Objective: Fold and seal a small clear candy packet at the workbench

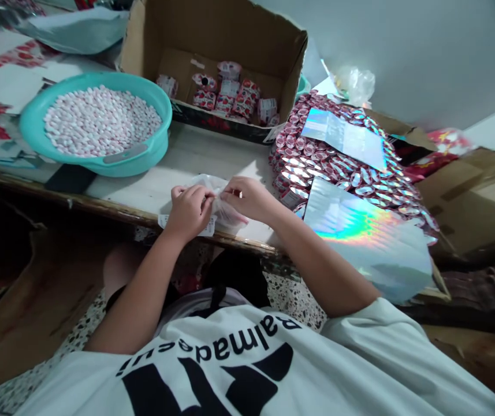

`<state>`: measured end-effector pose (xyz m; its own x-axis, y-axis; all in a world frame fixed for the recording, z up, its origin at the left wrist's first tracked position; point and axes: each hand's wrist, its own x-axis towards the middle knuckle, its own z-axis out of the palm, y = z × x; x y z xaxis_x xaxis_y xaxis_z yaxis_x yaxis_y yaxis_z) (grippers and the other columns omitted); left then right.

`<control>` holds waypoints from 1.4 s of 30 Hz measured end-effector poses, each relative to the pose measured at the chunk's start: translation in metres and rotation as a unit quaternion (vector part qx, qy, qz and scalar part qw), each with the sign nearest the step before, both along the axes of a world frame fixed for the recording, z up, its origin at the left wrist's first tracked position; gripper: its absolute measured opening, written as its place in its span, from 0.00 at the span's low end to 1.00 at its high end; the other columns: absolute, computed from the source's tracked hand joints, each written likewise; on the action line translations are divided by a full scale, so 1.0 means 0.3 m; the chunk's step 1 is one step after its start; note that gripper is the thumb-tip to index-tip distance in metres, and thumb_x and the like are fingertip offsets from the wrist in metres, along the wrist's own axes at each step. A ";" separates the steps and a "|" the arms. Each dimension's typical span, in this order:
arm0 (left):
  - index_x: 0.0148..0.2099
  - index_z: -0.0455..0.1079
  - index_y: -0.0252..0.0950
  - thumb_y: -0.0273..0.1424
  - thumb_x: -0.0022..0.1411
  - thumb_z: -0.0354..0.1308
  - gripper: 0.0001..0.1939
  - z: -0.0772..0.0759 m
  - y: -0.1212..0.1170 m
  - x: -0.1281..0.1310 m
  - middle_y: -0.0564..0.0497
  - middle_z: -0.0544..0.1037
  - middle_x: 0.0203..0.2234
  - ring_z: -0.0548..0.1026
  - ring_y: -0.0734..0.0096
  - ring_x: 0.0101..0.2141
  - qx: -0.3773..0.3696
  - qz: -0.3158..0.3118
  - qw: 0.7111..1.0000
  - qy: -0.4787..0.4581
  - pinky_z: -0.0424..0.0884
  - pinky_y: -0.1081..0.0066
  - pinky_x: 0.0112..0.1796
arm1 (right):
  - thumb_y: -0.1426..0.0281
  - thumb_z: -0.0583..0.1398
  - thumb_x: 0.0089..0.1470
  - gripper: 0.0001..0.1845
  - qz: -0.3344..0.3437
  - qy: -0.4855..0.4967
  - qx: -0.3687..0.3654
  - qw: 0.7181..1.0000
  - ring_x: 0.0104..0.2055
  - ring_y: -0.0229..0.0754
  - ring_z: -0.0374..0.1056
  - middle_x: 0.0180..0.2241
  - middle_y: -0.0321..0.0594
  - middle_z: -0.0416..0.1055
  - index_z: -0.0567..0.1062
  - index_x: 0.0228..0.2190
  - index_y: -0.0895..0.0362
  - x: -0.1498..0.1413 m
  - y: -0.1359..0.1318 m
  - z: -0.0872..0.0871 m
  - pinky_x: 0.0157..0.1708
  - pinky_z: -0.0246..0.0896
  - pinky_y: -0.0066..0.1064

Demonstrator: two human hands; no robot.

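At the near edge of the white table (186, 167) both my hands pinch a small clear plastic bag (206, 184) with pinkish contents. My left hand (189, 212) grips its left side, fingers curled. My right hand (249, 197) holds its right side. The two hands touch at the bag's middle. A small white label (164, 221) peeks out under my left hand at the table's edge.
A teal basin (95, 122) full of small white-pink candies stands at the left. Behind is an open cardboard box (216, 58) with several filled packets. To the right lies a heap of shiny red packets (338, 167) with holographic sheets (360, 231) on top.
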<state>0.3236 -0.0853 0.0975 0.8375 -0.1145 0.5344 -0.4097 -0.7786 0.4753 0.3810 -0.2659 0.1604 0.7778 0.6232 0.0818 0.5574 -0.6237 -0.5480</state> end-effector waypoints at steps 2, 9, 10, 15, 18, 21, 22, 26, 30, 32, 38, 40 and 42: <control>0.43 0.70 0.36 0.30 0.70 0.50 0.08 -0.007 -0.001 -0.014 0.50 0.79 0.39 0.75 0.63 0.42 0.019 0.003 0.999 -0.030 0.54 0.58 0.48 | 0.73 0.60 0.58 0.09 -0.031 0.040 0.009 0.999 0.32 0.35 0.63 0.30 0.40 0.72 0.79 0.28 0.62 -0.020 0.015 -0.010 0.35 0.54 0.29; 0.43 0.69 0.36 0.29 0.70 0.49 0.08 -0.035 -0.002 -0.024 0.47 0.77 0.39 0.74 0.60 0.42 0.056 0.013 0.996 -0.069 0.55 0.57 0.49 | 0.71 0.59 0.56 0.11 -0.102 0.149 -0.018 0.983 0.21 0.34 0.57 0.19 0.35 0.66 0.81 0.33 0.62 -0.048 0.038 0.006 0.26 0.49 0.29; 0.43 0.68 0.36 0.29 0.70 0.48 0.08 -0.044 -0.006 -0.021 0.46 0.77 0.39 0.74 0.60 0.41 0.053 0.014 0.996 -0.077 0.55 0.57 0.49 | 0.71 0.59 0.56 0.11 -0.098 0.145 -0.021 0.984 0.22 0.34 0.58 0.20 0.36 0.66 0.81 0.33 0.62 -0.047 0.038 0.008 0.27 0.49 0.29; 0.43 0.66 0.35 0.31 0.72 0.45 0.10 -0.087 -0.026 -0.006 0.44 0.77 0.39 0.73 0.59 0.40 0.050 0.023 0.995 -0.088 0.56 0.57 0.48 | 0.73 0.58 0.56 0.10 -0.071 0.094 -0.045 0.992 0.26 0.34 0.56 0.22 0.37 0.66 0.81 0.32 0.63 -0.042 0.043 0.002 0.30 0.49 0.29; 0.44 0.65 0.34 0.30 0.73 0.44 0.10 -0.097 -0.032 -0.003 0.42 0.76 0.40 0.73 0.58 0.41 0.049 0.028 0.995 -0.080 0.56 0.56 0.48 | 0.75 0.57 0.55 0.10 -0.055 0.078 -0.065 0.993 0.27 0.34 0.53 0.24 0.38 0.67 0.79 0.31 0.64 -0.039 0.050 -0.006 0.31 0.47 0.31; 0.44 0.64 0.34 0.31 0.73 0.42 0.11 -0.102 -0.036 -0.003 0.41 0.76 0.40 0.73 0.57 0.41 0.047 0.030 0.997 -0.061 0.56 0.55 0.49 | 0.75 0.56 0.55 0.10 -0.052 0.063 -0.073 0.994 0.27 0.34 0.52 0.24 0.37 0.67 0.78 0.30 0.64 -0.038 0.057 -0.021 0.30 0.45 0.31; 0.44 0.64 0.34 0.31 0.73 0.42 0.11 -0.104 -0.036 -0.003 0.40 0.76 0.40 0.73 0.56 0.41 0.046 0.030 0.997 -0.056 0.56 0.55 0.49 | 0.75 0.56 0.55 0.10 -0.054 0.062 -0.072 0.994 0.27 0.34 0.53 0.24 0.37 0.67 0.78 0.30 0.63 -0.039 0.059 -0.027 0.30 0.45 0.31; 0.45 0.65 0.34 0.29 0.72 0.43 0.10 -0.113 -0.034 -0.003 0.40 0.77 0.41 0.73 0.56 0.42 0.051 0.037 0.996 -0.069 0.56 0.56 0.49 | 0.74 0.57 0.54 0.08 -0.070 0.055 -0.058 0.994 0.27 0.35 0.54 0.23 0.36 0.65 0.74 0.26 0.61 -0.050 0.070 -0.052 0.29 0.44 0.31; 0.45 0.66 0.34 0.26 0.70 0.46 0.08 -0.122 -0.035 -0.005 0.41 0.77 0.40 0.73 0.58 0.41 0.064 0.041 0.992 -0.099 0.56 0.57 0.49 | 0.75 0.56 0.53 0.08 -0.090 0.024 -0.066 0.993 0.28 0.35 0.51 0.24 0.37 0.65 0.69 0.23 0.60 -0.067 0.087 -0.068 0.30 0.44 0.32; 0.45 0.67 0.34 0.26 0.69 0.47 0.08 -0.120 -0.039 -0.010 0.41 0.77 0.40 0.73 0.58 0.41 0.070 0.050 0.992 -0.098 0.56 0.57 0.49 | 0.75 0.56 0.53 0.07 -0.094 0.011 -0.062 0.994 0.29 0.36 0.52 0.27 0.39 0.67 0.70 0.24 0.60 -0.072 0.093 -0.076 0.32 0.45 0.32; 0.47 0.71 0.35 0.28 0.71 0.47 0.11 -0.063 -0.016 -0.024 0.43 0.80 0.41 0.75 0.59 0.43 0.041 0.049 0.998 -0.023 0.56 0.57 0.53 | 0.76 0.55 0.56 0.07 -0.084 0.004 -0.007 0.996 0.36 0.39 0.61 0.33 0.42 0.71 0.75 0.31 0.61 -0.069 0.078 -0.110 0.39 0.53 0.30; 0.52 0.71 0.36 0.28 0.71 0.49 0.13 -0.030 0.013 -0.024 0.46 0.81 0.41 0.77 0.60 0.43 0.049 0.003 0.999 0.007 0.58 0.57 0.53 | 0.77 0.55 0.56 0.08 -0.059 -0.002 0.019 0.998 0.39 0.40 0.63 0.36 0.44 0.71 0.75 0.33 0.62 -0.068 0.066 -0.123 0.42 0.55 0.29; 0.53 0.73 0.37 0.27 0.69 0.51 0.14 0.000 0.044 -0.021 0.48 0.82 0.40 0.77 0.61 0.42 0.077 -0.039 0.996 0.010 0.59 0.56 0.55 | 0.76 0.54 0.58 0.10 -0.029 -0.011 0.040 0.999 0.42 0.41 0.64 0.38 0.46 0.70 0.76 0.35 0.63 -0.067 0.055 -0.134 0.45 0.57 0.29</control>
<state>0.3173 -0.0722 0.0977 0.8333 -0.2586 0.4885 -0.4628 -0.8097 0.3609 0.3608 -0.2493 0.1202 0.8097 0.5681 0.1471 0.5345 -0.6105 -0.5844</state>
